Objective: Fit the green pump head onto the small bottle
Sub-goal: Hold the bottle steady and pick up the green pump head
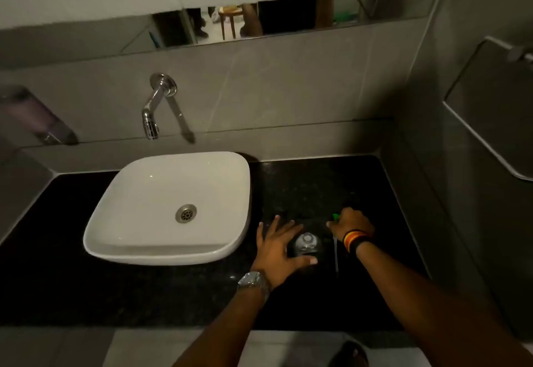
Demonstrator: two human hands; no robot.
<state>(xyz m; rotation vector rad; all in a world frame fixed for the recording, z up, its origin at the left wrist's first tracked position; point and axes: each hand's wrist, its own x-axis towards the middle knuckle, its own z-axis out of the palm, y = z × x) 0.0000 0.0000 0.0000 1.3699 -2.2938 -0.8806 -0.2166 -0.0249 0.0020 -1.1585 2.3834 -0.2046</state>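
Seemingly, right hand clutches green pump head beside small bottle.

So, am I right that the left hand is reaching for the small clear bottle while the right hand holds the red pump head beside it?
Not quite: the head view shows the pump head in the right hand is green, not red. The left hand is indeed reaching for the small clear bottle.

the dark counter lies open far of the hands. the basin blocks the left. a wall closes the right.
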